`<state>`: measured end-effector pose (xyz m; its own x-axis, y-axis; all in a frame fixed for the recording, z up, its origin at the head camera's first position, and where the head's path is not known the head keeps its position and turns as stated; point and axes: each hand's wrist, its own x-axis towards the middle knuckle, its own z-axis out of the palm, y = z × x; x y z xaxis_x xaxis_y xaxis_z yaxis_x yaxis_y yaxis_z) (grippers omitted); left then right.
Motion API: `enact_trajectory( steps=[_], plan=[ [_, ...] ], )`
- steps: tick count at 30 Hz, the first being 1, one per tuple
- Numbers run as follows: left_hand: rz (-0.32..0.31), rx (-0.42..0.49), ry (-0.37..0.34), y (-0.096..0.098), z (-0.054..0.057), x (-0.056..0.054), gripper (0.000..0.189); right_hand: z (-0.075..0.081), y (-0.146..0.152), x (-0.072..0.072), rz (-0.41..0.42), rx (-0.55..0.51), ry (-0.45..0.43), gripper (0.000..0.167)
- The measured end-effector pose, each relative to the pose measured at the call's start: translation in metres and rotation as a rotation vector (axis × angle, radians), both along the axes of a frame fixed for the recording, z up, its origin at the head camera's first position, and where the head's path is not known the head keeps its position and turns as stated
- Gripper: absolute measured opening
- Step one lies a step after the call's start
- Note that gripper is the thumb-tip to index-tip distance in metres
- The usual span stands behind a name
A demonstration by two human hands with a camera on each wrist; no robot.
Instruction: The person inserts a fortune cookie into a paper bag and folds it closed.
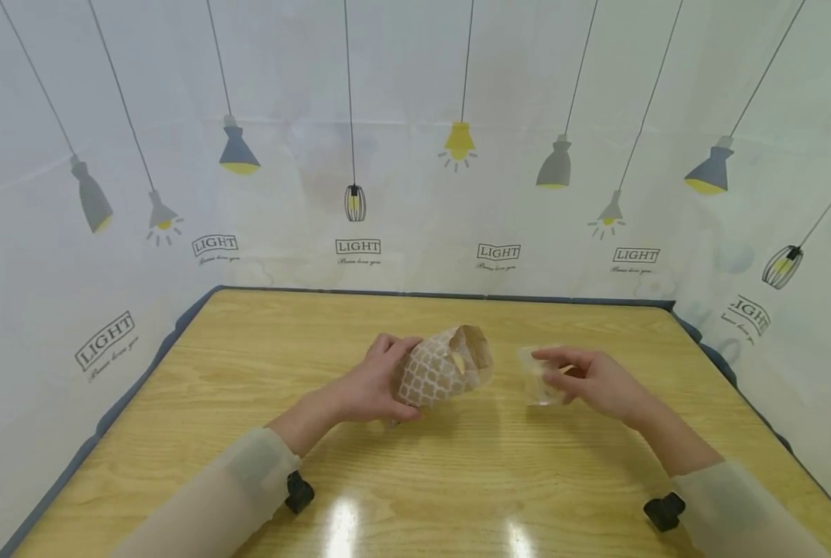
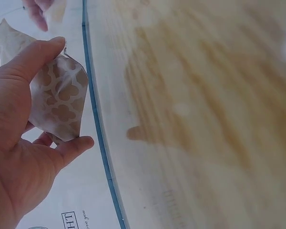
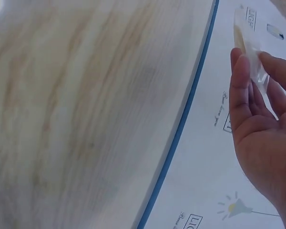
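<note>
My left hand grips a brown paper bag with a white lattice pattern, its fingers and thumb on either side. The bag lies tilted in the hand, and its gaping mouth faces right, toward my other hand. What the bag holds cannot be made out. Across a short gap, my right hand pinches a small clear plastic packet between thumb and fingers. Something pale shows inside that packet in the right wrist view. The left wrist view shows the folded lower end of the patterned bag between thumb and fingers.
Both hands are over a light wooden table with a dark blue edge. A pale wall covering printed with hanging lamps encloses its back and sides. Small black devices sit at both wrists.
</note>
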<state>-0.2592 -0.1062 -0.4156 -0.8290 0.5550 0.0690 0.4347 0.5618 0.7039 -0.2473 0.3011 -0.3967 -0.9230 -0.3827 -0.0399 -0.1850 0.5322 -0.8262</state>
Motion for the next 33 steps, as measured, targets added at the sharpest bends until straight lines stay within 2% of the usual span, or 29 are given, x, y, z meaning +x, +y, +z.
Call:
enact_trajectory(
  steps=[11,19,27,33],
  plan=[
    [0.003,-0.019,0.010,-0.001,-0.001,0.000,0.114,0.013,-0.015,0.019,-0.030,-0.099,0.041,0.033],
    [0.007,-0.029,0.016,-0.002,0.000,0.001,0.113,0.038,-0.033,0.027,-0.011,-0.140,0.058,0.043],
    [-0.010,-0.015,0.008,0.002,0.000,0.001,0.113,0.050,-0.055,0.026,0.017,-0.028,0.177,0.032],
    [-0.021,-0.025,0.016,0.004,0.000,0.001,0.114,0.055,-0.067,0.022,0.016,0.031,0.195,0.032]
  ],
)
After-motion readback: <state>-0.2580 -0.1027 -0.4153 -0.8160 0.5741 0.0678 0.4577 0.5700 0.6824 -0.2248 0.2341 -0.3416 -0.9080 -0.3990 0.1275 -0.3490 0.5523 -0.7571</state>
